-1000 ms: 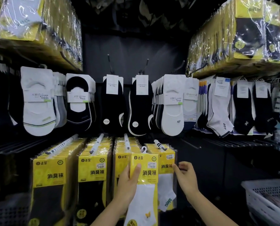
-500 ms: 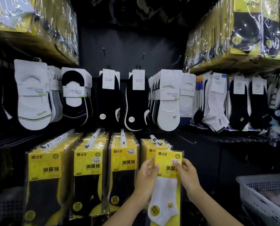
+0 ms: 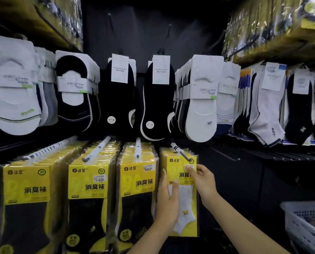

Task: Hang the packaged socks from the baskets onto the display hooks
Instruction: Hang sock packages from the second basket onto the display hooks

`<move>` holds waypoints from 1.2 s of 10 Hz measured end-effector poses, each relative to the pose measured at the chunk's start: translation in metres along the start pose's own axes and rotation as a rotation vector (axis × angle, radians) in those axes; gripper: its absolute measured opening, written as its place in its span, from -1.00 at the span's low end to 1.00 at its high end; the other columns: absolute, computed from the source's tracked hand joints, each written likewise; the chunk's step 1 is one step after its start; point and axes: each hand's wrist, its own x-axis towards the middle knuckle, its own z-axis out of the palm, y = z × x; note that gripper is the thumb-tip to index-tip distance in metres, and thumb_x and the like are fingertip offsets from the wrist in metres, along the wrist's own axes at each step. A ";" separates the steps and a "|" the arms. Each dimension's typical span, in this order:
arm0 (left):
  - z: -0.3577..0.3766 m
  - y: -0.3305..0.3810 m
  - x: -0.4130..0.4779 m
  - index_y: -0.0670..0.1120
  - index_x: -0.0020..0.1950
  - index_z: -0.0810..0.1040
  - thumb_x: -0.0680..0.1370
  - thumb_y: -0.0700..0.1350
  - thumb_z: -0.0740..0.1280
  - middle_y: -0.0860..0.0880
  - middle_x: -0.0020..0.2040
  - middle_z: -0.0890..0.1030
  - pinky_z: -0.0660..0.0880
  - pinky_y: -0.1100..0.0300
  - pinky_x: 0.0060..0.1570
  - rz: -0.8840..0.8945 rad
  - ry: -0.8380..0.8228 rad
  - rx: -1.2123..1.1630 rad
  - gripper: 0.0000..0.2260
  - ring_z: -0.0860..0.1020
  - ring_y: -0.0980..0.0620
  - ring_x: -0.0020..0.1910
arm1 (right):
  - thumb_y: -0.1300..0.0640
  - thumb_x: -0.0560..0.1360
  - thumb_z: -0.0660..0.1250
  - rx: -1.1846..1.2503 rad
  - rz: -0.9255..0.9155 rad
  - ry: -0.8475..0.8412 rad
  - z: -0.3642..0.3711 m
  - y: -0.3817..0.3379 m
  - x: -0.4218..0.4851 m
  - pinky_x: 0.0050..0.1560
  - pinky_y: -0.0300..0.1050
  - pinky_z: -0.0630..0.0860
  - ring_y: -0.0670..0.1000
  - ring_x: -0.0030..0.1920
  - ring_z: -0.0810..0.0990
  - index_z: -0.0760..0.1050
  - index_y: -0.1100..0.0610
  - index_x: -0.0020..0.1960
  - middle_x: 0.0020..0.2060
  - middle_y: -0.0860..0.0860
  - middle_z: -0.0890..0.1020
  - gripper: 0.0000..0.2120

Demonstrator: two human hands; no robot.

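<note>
Gripping the glossy, flat yellow sock pack [image 3: 177, 168] by its crinkly edges, left hand [image 3: 168, 204] and right hand [image 3: 203, 182] curl fingers round it.

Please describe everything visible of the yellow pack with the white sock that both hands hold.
The yellow pack is a flat card in glossy clear film, printed with black characters, showing a white ankle sock with a yellow butterfly. It hangs upright, frontmost on the rightmost lower hook, whose tip pokes out before its top. The left hand grips its left edge, thumb on the front; the right hand pinches its upper right corner.
</note>
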 end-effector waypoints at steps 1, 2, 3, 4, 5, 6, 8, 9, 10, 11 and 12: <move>0.012 -0.013 0.029 0.19 0.53 -0.10 0.61 0.13 0.09 0.11 0.55 0.03 0.10 0.02 0.48 -0.042 0.018 -0.033 -0.45 0.07 0.07 0.52 | 0.13 0.46 0.44 -0.011 0.033 0.004 0.011 0.015 0.031 -0.21 -0.34 0.48 -0.07 -0.17 0.62 0.57 0.21 -0.07 -0.24 0.00 0.66 -0.85; 0.018 -0.029 0.058 0.21 0.52 -0.14 0.61 0.14 0.07 0.14 0.56 -0.06 0.09 0.08 0.47 -0.059 0.035 -0.043 -0.44 0.00 0.07 0.53 | 0.07 0.46 0.44 -0.022 0.090 0.026 0.021 0.028 0.057 -0.31 -0.40 0.42 -0.06 -0.22 0.52 0.55 0.20 -0.13 -0.29 -0.02 0.56 -0.80; 0.019 -0.037 0.078 0.14 0.54 -0.06 0.63 0.05 0.09 0.11 0.56 -0.03 0.17 0.47 0.19 -0.045 0.070 -0.078 -0.48 0.01 0.09 0.52 | 0.01 0.45 0.45 0.003 0.179 0.013 0.027 0.038 0.073 -0.04 -0.19 0.44 0.00 -0.04 0.54 0.57 0.22 0.02 -0.10 0.04 0.60 -0.70; 0.018 -0.041 0.081 0.12 0.54 -0.04 0.62 0.04 0.12 0.10 0.55 -0.01 0.13 0.49 0.19 -0.032 0.078 -0.058 -0.47 0.01 0.08 0.52 | 0.03 0.46 0.44 -0.025 0.204 0.039 0.022 0.045 0.070 0.06 -0.08 0.50 0.07 0.05 0.58 0.54 0.25 0.09 0.02 0.12 0.63 -0.66; 0.014 -0.051 0.058 0.11 0.54 -0.08 0.62 0.05 0.14 0.13 0.55 -0.02 0.02 0.22 0.44 -0.042 0.015 -0.005 -0.44 -0.01 0.14 0.52 | 0.06 0.48 0.42 -0.067 0.175 0.047 0.004 0.047 0.043 -0.04 -0.23 0.49 -0.03 0.00 0.57 0.49 0.22 0.19 0.09 0.09 0.59 -0.64; 0.009 -0.067 0.001 0.10 0.54 0.00 0.61 0.05 0.19 0.19 0.50 0.08 0.04 0.21 0.46 -0.087 -0.075 0.039 -0.44 0.07 0.21 0.47 | 0.08 0.51 0.38 -0.163 0.171 0.024 -0.025 0.053 -0.006 0.12 -0.20 0.45 -0.05 0.13 0.52 0.45 0.16 0.27 0.16 0.01 0.53 -0.63; -0.036 -0.135 -0.157 0.10 0.50 0.15 0.56 0.12 0.21 0.20 0.40 0.24 0.25 0.17 0.39 -0.388 -0.232 0.154 -0.47 0.25 0.15 0.41 | 0.15 0.53 0.34 -0.277 0.360 -0.077 -0.085 0.098 -0.157 0.19 -0.10 0.47 -0.03 0.11 0.53 0.50 0.14 0.17 0.09 -0.02 0.54 -0.78; -0.076 -0.177 -0.239 0.03 0.46 0.26 0.57 0.06 0.25 0.09 0.38 0.33 0.31 0.15 0.34 -0.542 -0.249 0.239 -0.53 0.33 0.08 0.38 | 0.27 0.53 0.32 -0.364 0.497 -0.136 -0.113 0.142 -0.234 0.07 -0.20 0.49 0.04 0.04 0.54 0.49 0.29 0.16 0.03 0.12 0.55 -0.78; -0.114 -0.208 -0.309 -0.01 0.30 0.41 0.55 -0.10 0.32 0.01 0.22 0.52 0.38 0.33 0.20 -0.618 -0.172 0.313 -0.68 0.46 -0.04 0.29 | 0.22 0.56 0.30 -0.567 0.648 -0.303 -0.143 0.190 -0.305 0.02 -0.27 0.38 -0.03 0.06 0.46 0.47 0.20 0.19 0.08 0.05 0.50 -0.79; -0.143 -0.227 -0.357 -0.01 0.29 0.42 0.55 -0.16 0.33 0.03 0.24 0.53 0.31 0.39 0.15 -0.610 -0.224 0.445 -0.68 0.45 -0.02 0.31 | 0.14 0.57 0.29 -0.635 0.847 -0.362 -0.164 0.227 -0.359 0.11 -0.21 0.33 -0.04 0.10 0.41 0.42 0.22 0.28 0.10 0.02 0.46 -0.68; -0.164 -0.243 -0.390 -0.15 0.47 0.25 0.59 0.00 0.25 -0.10 0.47 0.32 0.18 0.24 0.35 -0.782 -0.346 0.660 -0.50 0.29 -0.02 0.44 | 0.20 0.53 0.34 -0.632 0.938 -0.386 -0.162 0.242 -0.385 -0.03 -0.25 0.35 -0.01 -0.01 0.46 0.51 0.26 0.11 -0.07 0.05 0.51 -0.81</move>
